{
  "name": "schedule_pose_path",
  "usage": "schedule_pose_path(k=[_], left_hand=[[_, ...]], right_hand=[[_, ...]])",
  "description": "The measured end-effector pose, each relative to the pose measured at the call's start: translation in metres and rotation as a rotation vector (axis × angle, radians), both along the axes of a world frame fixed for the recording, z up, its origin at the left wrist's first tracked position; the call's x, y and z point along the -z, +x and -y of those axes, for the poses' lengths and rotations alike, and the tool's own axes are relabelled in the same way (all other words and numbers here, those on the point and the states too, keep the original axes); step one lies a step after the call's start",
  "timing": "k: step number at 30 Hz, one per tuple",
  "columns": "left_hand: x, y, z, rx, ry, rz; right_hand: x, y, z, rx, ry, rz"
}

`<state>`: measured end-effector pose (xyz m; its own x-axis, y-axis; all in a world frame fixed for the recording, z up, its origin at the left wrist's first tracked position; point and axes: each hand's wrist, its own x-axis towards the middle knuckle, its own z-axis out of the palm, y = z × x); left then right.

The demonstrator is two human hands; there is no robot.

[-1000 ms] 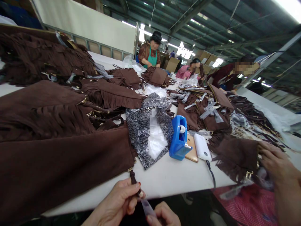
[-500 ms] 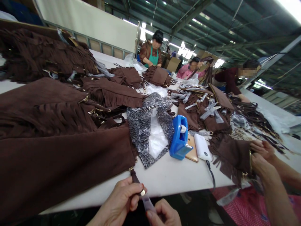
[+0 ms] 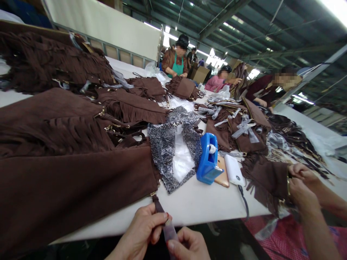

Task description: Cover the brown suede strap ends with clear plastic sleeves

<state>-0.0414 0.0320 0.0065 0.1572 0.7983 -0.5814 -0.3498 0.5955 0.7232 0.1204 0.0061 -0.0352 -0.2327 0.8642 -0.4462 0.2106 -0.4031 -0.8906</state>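
A large dark brown suede bag [image 3: 81, 187] lies flat at the table's left front, its corner towards me. From a gold ring at that corner hangs a narrow brown strap [image 3: 158, 204]. My left hand [image 3: 139, 227] pinches this strap between thumb and fingers. Below, my right hand [image 3: 189, 243] grips a clear plastic sleeve [image 3: 170, 232] that lies over the strap's lower part, where a gold stud shows faintly. The far end of the sleeve is hidden by my right fingers.
A blue tape dispenser [image 3: 207, 164], a gold phone [image 3: 222, 173] and a white power bank [image 3: 233, 169] with a cable stand right of a patterned plastic bag [image 3: 162, 155]. Fringed bags [image 3: 130, 104] are piled behind. At right, a co-worker's hands [image 3: 302, 184] hold a fringed bag [image 3: 271, 177].
The plastic sleeve has moved up over the strap's end and now covers the gold stud, which was bare before. Both hands keep their grip.
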Motion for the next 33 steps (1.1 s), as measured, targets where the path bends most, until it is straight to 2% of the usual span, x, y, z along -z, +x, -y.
schedule_pose_path(k=[6, 15, 20, 28, 33], left_hand=[[-0.008, 0.0, -0.002, 0.008, -0.004, 0.025], [0.002, -0.004, 0.0, 0.01, 0.007, 0.095], [0.0, -0.004, -0.001, 0.011, -0.015, 0.106], [0.0, -0.003, -0.001, -0.003, -0.008, 0.087], [0.0, -0.002, -0.001, -0.017, -0.014, 0.069]], right_hand=[[-0.02, 0.001, -0.014, -0.103, -0.069, -0.008], [-0.04, -0.002, -0.028, -0.16, -0.138, 0.063], [-0.041, -0.004, -0.028, -0.163, -0.176, 0.0], [-0.029, 0.005, -0.026, -0.156, -0.182, -0.057], [-0.03, 0.007, -0.027, -0.161, -0.195, -0.118]])
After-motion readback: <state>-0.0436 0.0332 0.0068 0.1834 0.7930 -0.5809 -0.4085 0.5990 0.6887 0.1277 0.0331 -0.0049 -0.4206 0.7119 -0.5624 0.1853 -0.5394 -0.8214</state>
